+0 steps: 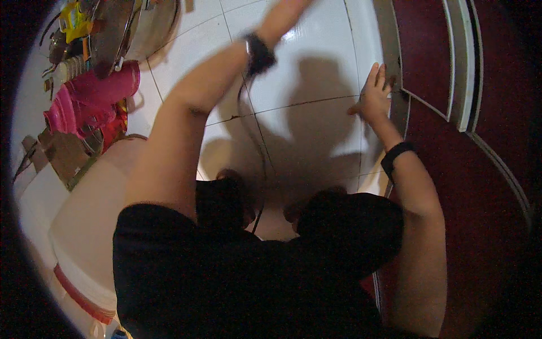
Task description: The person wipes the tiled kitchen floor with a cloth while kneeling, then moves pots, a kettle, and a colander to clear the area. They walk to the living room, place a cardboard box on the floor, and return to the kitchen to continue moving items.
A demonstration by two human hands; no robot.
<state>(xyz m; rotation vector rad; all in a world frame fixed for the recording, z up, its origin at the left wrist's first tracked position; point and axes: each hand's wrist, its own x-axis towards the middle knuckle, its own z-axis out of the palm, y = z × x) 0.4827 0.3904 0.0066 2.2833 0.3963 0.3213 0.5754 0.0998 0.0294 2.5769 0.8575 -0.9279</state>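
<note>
My right hand (376, 95) is spread, its fingers apart with nothing held, at the right edge of the white tiled floor (305, 76), beside the dark red cabinet fronts; whether it touches them I cannot tell. Past the top edge of the view my left forearm reaches out, so my left hand is out of view. Each wrist wears a black band. A dark cable (256, 142) runs along the floor between my feet. Shadows of my head and arms fall across the tiles.
Dark red cabinet panels (427, 51) with pale edging line the right side. At upper left stand a pink plastic container (93, 97), a yellow packet (75, 21) and large metal vessels (152, 29). A large beige rounded object (91, 220) lies at left.
</note>
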